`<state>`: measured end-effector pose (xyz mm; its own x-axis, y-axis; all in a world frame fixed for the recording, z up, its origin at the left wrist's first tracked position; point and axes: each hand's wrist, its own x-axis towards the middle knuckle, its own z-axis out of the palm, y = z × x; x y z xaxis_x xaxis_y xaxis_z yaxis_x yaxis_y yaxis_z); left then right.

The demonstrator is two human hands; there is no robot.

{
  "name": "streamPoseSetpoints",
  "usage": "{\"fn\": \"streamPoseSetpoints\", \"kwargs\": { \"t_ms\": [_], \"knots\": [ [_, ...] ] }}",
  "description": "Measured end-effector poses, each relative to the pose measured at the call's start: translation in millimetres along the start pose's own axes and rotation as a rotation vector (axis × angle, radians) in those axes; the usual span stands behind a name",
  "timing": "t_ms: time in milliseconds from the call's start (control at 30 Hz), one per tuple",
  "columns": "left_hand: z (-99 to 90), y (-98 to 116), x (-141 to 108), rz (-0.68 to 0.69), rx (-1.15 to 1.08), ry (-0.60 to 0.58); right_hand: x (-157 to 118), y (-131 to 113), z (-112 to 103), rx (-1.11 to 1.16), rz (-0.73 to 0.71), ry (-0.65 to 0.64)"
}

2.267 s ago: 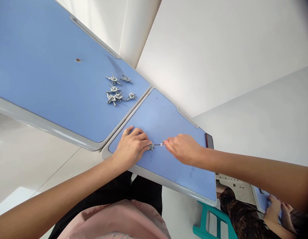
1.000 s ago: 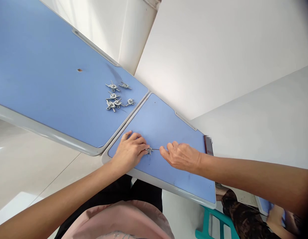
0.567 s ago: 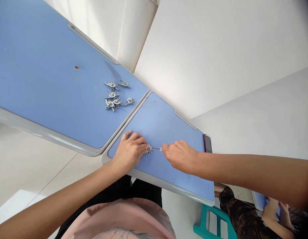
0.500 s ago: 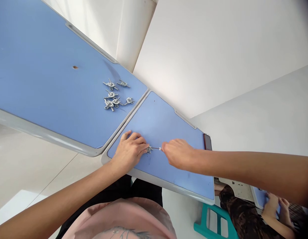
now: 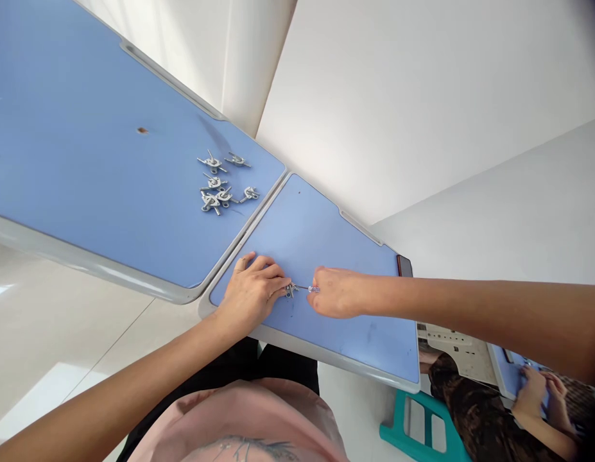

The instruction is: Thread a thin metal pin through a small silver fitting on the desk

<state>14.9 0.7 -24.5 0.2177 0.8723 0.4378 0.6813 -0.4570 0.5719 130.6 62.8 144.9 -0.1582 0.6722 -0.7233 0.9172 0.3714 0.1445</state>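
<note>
My left hand (image 5: 253, 289) rests on the small blue table (image 5: 326, 231), its fingertips closed on a small metal part (image 5: 290, 290). To its right, my right hand (image 5: 336, 292) is wrapped round the clear handle of a screwdriver (image 5: 312, 289). The thin shaft points left and its tip meets the metal part; the exact contact is too small to make out. Several similar metal parts (image 5: 212, 203) lie grouped on the larger blue table (image 5: 109, 173) at the upper left.
A dark phone (image 5: 404, 265) lies at the small table's right edge. A teal stool (image 5: 427, 423) stands below it. Another person's hands (image 5: 542, 385) are at a further blue table at the lower right. A white wall (image 5: 398, 96) rises behind.
My right fist has turned slightly, and more of the clear handle shows. My left hand keeps its hold on the metal part. The view has shifted slightly.
</note>
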Motion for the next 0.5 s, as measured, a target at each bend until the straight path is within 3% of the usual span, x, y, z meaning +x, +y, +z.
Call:
{"fn": "streamPoseSetpoints", "kwargs": {
  "t_ms": [100,267,333,500],
  "knots": [
    [-0.4,0.7,0.3,0.0,0.01,-0.008,-4.1,1.8,3.3,-0.227,-0.053,-0.058],
    [-2.0,2.4,0.7,0.005,0.019,-0.015,1.4,1.5,8.3,-0.539,-0.329,0.091],
    [-2.0,2.7,0.5,0.006,0.017,-0.016,4.0,3.1,12.5,-0.54,-0.316,0.144],
    [-0.1,2.3,-0.3,-0.006,0.018,-0.016,4.4,16.5,24.7,-0.314,-0.092,0.216]
  ]
}}
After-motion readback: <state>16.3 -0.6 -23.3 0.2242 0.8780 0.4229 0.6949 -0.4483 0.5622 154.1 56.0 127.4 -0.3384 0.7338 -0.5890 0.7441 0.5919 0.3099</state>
